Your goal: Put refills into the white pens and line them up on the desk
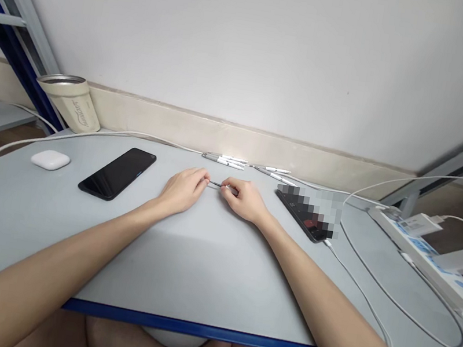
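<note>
Above the middle of the table, my left hand (185,188) and my right hand (243,199) face each other a short gap apart. A thin dark rod (215,183), which looks like a pen refill, spans the gap. Fingertips of both hands pinch it, one hand at each end, and they hide its ends. Beyond the hands, white pens lie by the wall in a left group (224,161) and a right group (275,174). A black phone (119,173) rests to the left of my left hand. Right of my right hand lies another phone (304,213), its screen partly pixelated, with a white cable plugged in.
At far left are a white earphone case (51,159) and a cream tumbler (73,104) leaning near the wall. A white power strip (428,263) with plugs stands at the right edge. White cables (372,286) loop over the grey table (198,274) beside it.
</note>
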The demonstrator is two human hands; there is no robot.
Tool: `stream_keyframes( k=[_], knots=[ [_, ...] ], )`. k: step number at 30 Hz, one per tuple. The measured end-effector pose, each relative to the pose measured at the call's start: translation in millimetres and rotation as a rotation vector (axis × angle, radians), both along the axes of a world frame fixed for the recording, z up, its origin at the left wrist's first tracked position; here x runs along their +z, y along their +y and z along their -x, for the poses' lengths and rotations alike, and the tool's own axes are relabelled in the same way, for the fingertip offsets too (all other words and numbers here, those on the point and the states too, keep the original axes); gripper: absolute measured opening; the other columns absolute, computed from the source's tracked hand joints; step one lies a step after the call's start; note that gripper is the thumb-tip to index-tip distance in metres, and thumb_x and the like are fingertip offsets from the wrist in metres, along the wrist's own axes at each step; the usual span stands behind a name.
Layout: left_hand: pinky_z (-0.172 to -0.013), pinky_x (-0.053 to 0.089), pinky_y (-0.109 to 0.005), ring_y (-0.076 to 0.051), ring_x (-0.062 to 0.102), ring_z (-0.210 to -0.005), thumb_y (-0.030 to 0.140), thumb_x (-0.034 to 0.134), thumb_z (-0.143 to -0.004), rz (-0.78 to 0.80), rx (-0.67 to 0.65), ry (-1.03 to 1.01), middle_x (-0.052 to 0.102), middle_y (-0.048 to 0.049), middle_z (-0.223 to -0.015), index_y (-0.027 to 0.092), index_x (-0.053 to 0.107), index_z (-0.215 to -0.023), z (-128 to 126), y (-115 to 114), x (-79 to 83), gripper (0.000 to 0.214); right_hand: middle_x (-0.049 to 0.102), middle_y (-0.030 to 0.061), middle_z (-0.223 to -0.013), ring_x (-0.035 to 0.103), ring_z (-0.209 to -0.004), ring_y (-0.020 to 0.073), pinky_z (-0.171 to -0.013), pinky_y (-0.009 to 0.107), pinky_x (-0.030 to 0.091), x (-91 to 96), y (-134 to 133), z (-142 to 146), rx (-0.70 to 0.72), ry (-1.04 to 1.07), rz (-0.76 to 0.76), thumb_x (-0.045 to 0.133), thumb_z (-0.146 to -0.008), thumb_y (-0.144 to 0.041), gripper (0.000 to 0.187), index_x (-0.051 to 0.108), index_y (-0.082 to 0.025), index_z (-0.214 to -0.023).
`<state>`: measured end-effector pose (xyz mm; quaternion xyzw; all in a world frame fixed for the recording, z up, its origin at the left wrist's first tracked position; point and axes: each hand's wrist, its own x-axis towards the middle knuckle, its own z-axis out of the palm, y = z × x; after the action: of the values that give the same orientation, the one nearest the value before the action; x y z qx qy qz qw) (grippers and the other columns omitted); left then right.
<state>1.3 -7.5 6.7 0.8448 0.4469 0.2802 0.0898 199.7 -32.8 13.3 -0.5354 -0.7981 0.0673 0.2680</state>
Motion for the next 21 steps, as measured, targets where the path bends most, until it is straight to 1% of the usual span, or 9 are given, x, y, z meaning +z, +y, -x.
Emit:
stream_keyframes(
  k=[6, 8, 11, 15, 18, 21],
  knots=[
    [-0.071, 0.041, -0.029, -0.018, 0.058, -0.086, 0.031, 0.036, -0.092, -0.032, -0.016, 0.001, 0.064, -0.0007, -0.095, 0.024, 0.058, -0.094, 1.7, 0.9, -0.7, 0.023, 0.065, 0.0008, -0.071, 0.051, -0.060, 0.0124, -0.061, 0.022, 0.034, 0.3, -0.2, -1.7, 0.029, -0.022, 0.013, 0.047, -0.088, -0.031, 0.023, 0.066, -0.020, -0.093],
    [-0.071, 0.040, -0.030, -0.019, 0.057, -0.087, 0.031, 0.038, -0.091, -0.060, -0.002, 0.040, 0.064, -0.0017, -0.093, 0.024, 0.059, -0.094, 2.5, 1.0, 0.8, 0.022, 0.068, 0.0023, -0.077, 0.054, -0.064, 0.0134, -0.063, 0.023, 0.035, 1.1, -0.4, -1.5, 0.027, -0.040, 0.015, 0.047, -0.088, -0.032, 0.024, 0.067, -0.020, -0.094],
    [-0.074, 0.039, -0.034, -0.023, 0.054, -0.091, 0.031, 0.043, -0.089, -0.134, 0.014, 0.160, 0.065, -0.0048, -0.091, 0.023, 0.061, -0.096, 4.3, 1.3, 4.2, 0.021, 0.070, 0.0034, -0.083, 0.058, -0.071, 0.0153, -0.064, 0.023, 0.035, 3.1, -0.2, -1.9, 0.005, -0.091, 0.014, 0.047, -0.089, -0.032, 0.024, 0.067, -0.021, -0.094],
    [-0.079, 0.036, -0.040, -0.027, 0.050, -0.098, 0.022, 0.040, -0.088, -0.194, 0.011, 0.288, 0.064, -0.0094, -0.094, 0.021, 0.064, -0.096, 6.9, 2.3, 7.2, 0.024, 0.070, 0.0040, -0.086, 0.060, -0.075, 0.0171, -0.066, 0.024, 0.036, 5.3, 0.4, -4.9, -0.026, -0.150, 0.011, 0.047, -0.089, -0.032, 0.024, 0.068, -0.022, -0.093],
    [-0.081, 0.033, -0.042, -0.028, 0.047, -0.101, 0.015, 0.040, -0.086, -0.202, 0.004, 0.314, 0.062, -0.0117, -0.095, 0.021, 0.065, -0.095, 7.9, 3.0, 7.8, 0.027, 0.070, 0.0049, -0.088, 0.060, -0.079, 0.0177, -0.069, 0.025, 0.037, 6.1, 0.3, -6.7, -0.024, -0.158, 0.018, 0.047, -0.089, -0.032, 0.024, 0.068, -0.021, -0.092],
    [-0.082, 0.031, -0.044, -0.028, 0.045, -0.102, 0.013, 0.040, -0.086, -0.225, -0.016, 0.327, 0.061, -0.0126, -0.095, 0.022, 0.066, -0.093, 8.5, 4.1, 8.2, 0.028, 0.070, 0.0052, -0.089, 0.060, -0.079, 0.0178, -0.070, 0.025, 0.037, 6.5, -0.2, -6.9, -0.021, -0.165, 0.018, 0.047, -0.089, -0.031, 0.024, 0.068, -0.021, -0.093]
  ],
)
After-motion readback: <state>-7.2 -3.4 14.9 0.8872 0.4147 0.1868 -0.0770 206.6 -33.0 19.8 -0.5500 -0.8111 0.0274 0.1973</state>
